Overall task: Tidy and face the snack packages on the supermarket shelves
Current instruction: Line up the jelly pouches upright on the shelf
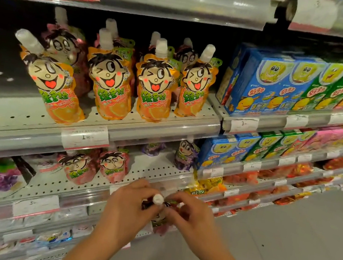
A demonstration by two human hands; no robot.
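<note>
**Both hands on one spouted pouch in front of the lower shelf**

So on my feed the left hand and right hand are together on a small pouch, fingers of both curled in and pinching it near the white cap. It's off the shelving, in front of the lower shelf, mostly hidden by the hands. Up on the middle shelf four orange pouches stand across the front, the leftmost orange pouch tilted left. Pink pouches sit below, blue and green boxes off to the right.
</note>
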